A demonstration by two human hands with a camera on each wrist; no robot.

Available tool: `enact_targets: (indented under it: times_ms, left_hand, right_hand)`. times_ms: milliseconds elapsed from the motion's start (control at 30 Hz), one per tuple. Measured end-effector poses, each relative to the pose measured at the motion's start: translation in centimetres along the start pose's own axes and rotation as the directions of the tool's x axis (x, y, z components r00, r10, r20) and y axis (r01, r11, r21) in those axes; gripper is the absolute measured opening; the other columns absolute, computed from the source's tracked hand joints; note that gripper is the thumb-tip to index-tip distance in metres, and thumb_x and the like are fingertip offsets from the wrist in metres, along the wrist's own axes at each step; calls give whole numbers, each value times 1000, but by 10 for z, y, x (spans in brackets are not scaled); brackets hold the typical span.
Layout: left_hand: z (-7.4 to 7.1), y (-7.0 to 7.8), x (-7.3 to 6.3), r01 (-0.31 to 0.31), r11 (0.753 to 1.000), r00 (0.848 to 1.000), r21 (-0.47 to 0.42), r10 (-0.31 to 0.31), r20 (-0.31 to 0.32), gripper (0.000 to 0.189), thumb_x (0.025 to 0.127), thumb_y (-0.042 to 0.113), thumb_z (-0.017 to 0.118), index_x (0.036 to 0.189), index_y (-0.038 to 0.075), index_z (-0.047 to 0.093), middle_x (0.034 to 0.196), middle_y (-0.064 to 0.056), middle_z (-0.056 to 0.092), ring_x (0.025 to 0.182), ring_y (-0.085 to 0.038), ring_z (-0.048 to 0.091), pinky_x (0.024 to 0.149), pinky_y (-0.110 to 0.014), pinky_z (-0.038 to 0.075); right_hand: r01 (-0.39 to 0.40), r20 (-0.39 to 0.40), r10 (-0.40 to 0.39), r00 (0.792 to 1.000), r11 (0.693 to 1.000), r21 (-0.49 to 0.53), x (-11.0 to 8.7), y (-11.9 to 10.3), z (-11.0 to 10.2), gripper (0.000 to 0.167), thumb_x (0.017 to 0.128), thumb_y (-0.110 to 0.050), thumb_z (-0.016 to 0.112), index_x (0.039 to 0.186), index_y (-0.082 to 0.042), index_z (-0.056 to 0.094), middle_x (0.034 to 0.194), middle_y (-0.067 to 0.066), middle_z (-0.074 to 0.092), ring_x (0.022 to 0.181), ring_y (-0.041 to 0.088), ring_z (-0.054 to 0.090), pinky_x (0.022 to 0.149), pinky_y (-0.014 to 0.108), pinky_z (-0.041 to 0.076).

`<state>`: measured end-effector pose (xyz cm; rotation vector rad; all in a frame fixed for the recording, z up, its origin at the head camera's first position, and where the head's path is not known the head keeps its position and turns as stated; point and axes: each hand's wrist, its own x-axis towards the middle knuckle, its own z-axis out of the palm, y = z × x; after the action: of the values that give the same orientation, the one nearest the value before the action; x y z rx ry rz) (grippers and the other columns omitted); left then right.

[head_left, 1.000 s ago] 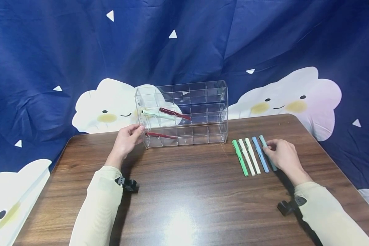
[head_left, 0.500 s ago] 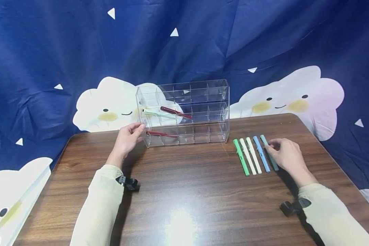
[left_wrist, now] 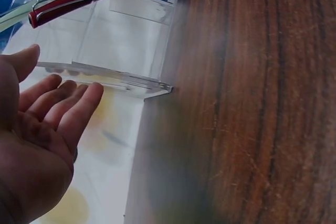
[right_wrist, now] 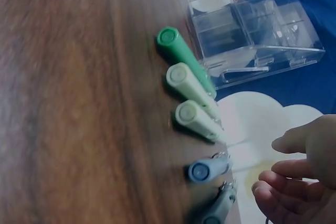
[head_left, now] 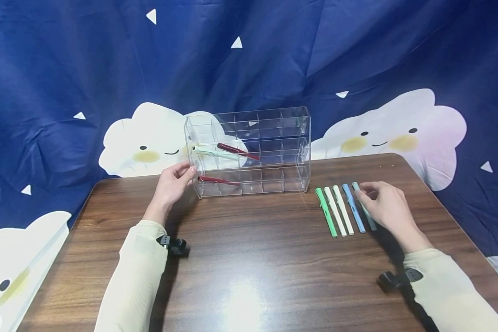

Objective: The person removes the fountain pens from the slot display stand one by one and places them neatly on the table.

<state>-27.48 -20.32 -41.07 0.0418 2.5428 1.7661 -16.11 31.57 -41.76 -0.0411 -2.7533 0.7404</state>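
Note:
My left hand touches the left side of a clear acrylic organizer, fingers along its outer wall and thumb at the front edge. Inside the organizer lie a pale green pen and a dark red pen in the middle tier. Another red pen slants across the bottom tier. My right hand hovers by the upper end of a grey-teal pen, the last of a row on the table. In the right wrist view its thumb and fingers stand apart, with nothing between them.
Left of the teal pen lie a blue pen, two whitish pens and a green pen, side by side. The wooden table ends at a blue cloud-patterned curtain behind the organizer.
My right hand has shifted slightly away from me and to the right, beside the teal pen. The left hand keeps its place at the organizer. The whole view has shifted slightly.

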Motion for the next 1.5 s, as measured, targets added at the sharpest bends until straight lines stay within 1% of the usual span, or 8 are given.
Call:
enact_targets:
  times_ms: [133, 233, 400, 500, 833, 1233, 1400, 1500]
  left_hand:
    - [0, 0, 1, -13, 1000, 1000, -13, 13, -1, 54, 112, 24, 62, 157, -3, 51, 150, -26, 63, 122, -20, 74, 95, -16, 63]
    - [-1, -1, 1, -17, 1000, 1000, -5, 17, 0, 54, 113, 26, 59, 157, -4, 49, 148, -29, 64, 124, -29, 74, 96, -19, 64]
    - [-1, -2, 1, -27, 1000, 1000, -5, 27, 3, 55, 114, 27, 57, 158, -6, 48, 147, -31, 64, 132, -45, 67, 98, -24, 64]
    - [-1, -3, 1, -30, 1000, 999, -5, 31, 10, 55, 114, 27, 56, 157, -6, 48, 147, -30, 64, 133, -44, 67, 99, -26, 64]
    - [3, -4, 1, -64, 998, 998, 29, 63, 23, 57, 115, 29, 54, 158, -7, 46, 150, -31, 61, 138, -43, 64, 109, -37, 60]
    - [1, -5, 1, -66, 995, 998, 80, 65, 9, 58, 115, 32, 54, 158, -6, 47, 144, -32, 65, 135, -43, 66, 113, -45, 58]
    - [0, -2, 1, -58, 997, 998, 52, 57, 15, 59, 115, 32, 54, 160, -5, 44, 151, -31, 61, 139, -44, 63, 118, -48, 54]
    - [1, -3, -1, -39, 999, 998, 21, 39, 45, 59, 116, 30, 53, 161, -5, 40, 157, -31, 55, 144, -43, 58, 120, -49, 52]
  right_hand:
    - [6, 5, -6, 1000, 1000, 11, 0, -6, -1, 37, 103, -21, 71, 123, 9, 73, 111, 31, 77, 95, 47, 74, 82, 57, 57]
    - [13, 0, -13, 1000, 1000, 22, 1, -10, -2, 36, 103, -21, 70, 123, 8, 74, 110, 29, 78, 94, 46, 75, 82, 56, 58]
    - [52, -42, -51, 998, 998, 35, 5, -17, -2, 32, 101, -19, 71, 120, 6, 76, 102, 25, 80, 89, 43, 76, 78, 43, 55]
    - [77, -62, -75, 995, 996, 41, 7, -21, -1, 31, 100, -18, 72, 119, 6, 77, 100, 24, 79, 87, 42, 75, 74, 38, 52]
    - [137, -101, -129, 986, 988, 72, 11, -38, 3, 24, 99, -14, 76, 115, 3, 79, 99, 22, 79, 85, 40, 73, 71, 36, 52]
    - [222, -99, -212, 972, 970, 99, 18, -56, 9, 20, 97, -11, 77, 113, 1, 80, 100, 19, 79, 82, 33, 70, 69, 35, 51]
    - [233, -97, -222, 970, 965, 123, 22, -64, 7, 21, 98, -12, 76, 115, 1, 80, 101, 18, 79, 84, 33, 72, 72, 33, 52]
    - [229, -91, -218, 972, 964, 138, 21, -68, 8, 21, 98, -10, 76, 115, 2, 79, 100, 17, 79, 85, 34, 73, 75, 37, 57]
